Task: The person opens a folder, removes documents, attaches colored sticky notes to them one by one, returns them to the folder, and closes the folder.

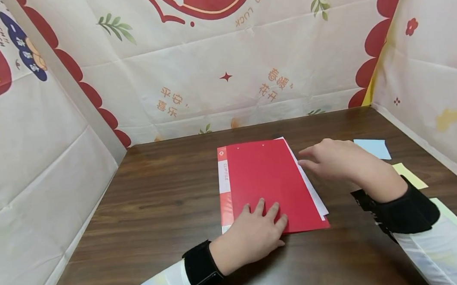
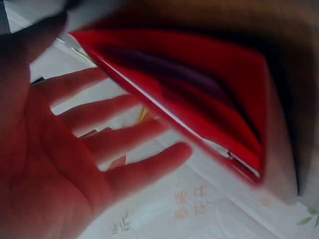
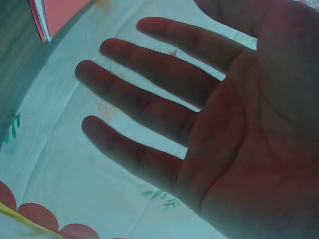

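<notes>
A red clip file folder lies shut on the dark wooden table, white sheets sticking out along its right edge. My left hand rests flat on the folder's near corner, fingers straight. In the left wrist view the left hand is spread beside the folder. My right hand hovers with straight fingers at the folder's right edge, near the white sheets; contact with them is unclear. The right wrist view shows the right hand spread wide with nothing in it, and the folder's corner at upper left.
A light blue paper, a yellow paper and a pale green paper lie on the table to the right of the folder. Printed cloth walls close in the back and both sides.
</notes>
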`<control>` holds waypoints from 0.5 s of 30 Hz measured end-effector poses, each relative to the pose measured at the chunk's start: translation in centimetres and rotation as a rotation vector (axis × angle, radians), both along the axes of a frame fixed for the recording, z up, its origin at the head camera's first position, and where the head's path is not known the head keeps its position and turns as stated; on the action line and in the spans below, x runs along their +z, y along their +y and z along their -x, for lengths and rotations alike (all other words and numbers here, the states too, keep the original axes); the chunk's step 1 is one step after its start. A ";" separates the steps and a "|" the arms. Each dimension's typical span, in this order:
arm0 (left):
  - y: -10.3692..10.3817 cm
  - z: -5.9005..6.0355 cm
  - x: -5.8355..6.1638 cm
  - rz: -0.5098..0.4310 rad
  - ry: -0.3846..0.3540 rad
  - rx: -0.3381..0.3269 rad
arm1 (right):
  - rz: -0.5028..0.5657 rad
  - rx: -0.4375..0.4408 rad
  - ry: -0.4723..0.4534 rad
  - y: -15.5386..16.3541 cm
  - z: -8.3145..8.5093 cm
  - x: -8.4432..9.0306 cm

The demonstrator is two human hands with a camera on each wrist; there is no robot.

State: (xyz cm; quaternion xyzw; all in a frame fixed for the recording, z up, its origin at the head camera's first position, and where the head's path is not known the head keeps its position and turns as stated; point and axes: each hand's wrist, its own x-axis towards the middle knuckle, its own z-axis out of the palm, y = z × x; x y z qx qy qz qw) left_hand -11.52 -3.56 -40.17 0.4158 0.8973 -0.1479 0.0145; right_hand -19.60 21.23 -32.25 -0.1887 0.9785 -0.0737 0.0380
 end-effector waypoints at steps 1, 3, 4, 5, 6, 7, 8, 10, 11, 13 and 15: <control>0.0 -0.1 -0.1 0.000 -0.009 -0.005 | 0.009 -0.013 -0.015 0.3 0.2 -0.1; -0.2 -0.3 -0.3 -0.002 -0.022 -0.024 | 0.023 -0.033 -0.046 0.9 0.6 -0.3; -0.2 -0.3 -0.3 -0.003 -0.029 -0.031 | 0.025 -0.042 -0.059 1.2 0.8 -0.5; -0.3 -0.3 -0.4 -0.001 -0.027 -0.039 | 0.028 -0.049 -0.072 1.5 1.0 -0.7; -0.3 -0.3 -0.3 -0.006 -0.024 -0.046 | 0.031 -0.056 -0.083 1.7 1.2 -0.9; -0.3 -0.3 -0.3 -0.009 -0.021 -0.052 | 0.031 -0.062 -0.091 2.0 1.5 -1.1; -0.4 -0.3 -0.3 -0.010 -0.010 -0.059 | 0.034 -0.064 -0.099 2.2 1.7 -1.3; -0.4 -0.4 -0.1 -0.001 0.022 -0.062 | 0.047 -0.052 -0.121 2.6 2.3 -1.7; -0.4 -0.5 0.0 0.002 0.043 -0.060 | 0.056 -0.040 -0.139 2.8 2.6 -1.9; -0.3 -0.7 0.2 0.001 0.079 -0.045 | 0.059 -0.005 -0.178 3.1 3.0 -2.3; -0.1 -0.9 0.4 -0.008 0.110 -0.020 | 0.054 0.036 -0.223 3.1 3.3 -2.9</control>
